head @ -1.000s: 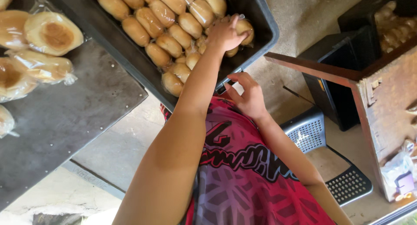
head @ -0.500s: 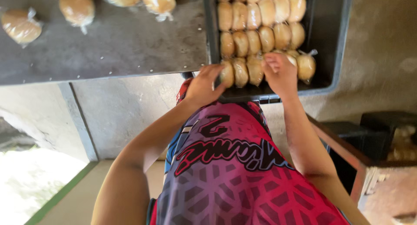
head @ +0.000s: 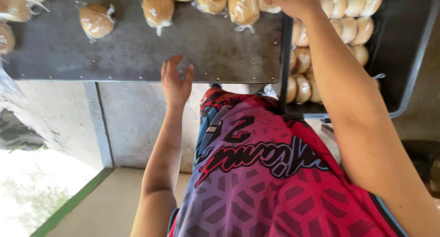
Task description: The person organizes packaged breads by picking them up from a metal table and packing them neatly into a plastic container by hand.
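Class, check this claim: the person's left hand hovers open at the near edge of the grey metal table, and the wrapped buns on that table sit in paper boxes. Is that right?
One detail is wrong. The head view shows the left hand open at the grey metal table's near edge, but the wrapped buns sit in clear plastic bags, not paper boxes.

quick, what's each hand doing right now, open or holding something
Left hand: open, fingers spread, empty, at the grey metal table edge.
Right hand: closed on a plastic-wrapped bread bun.
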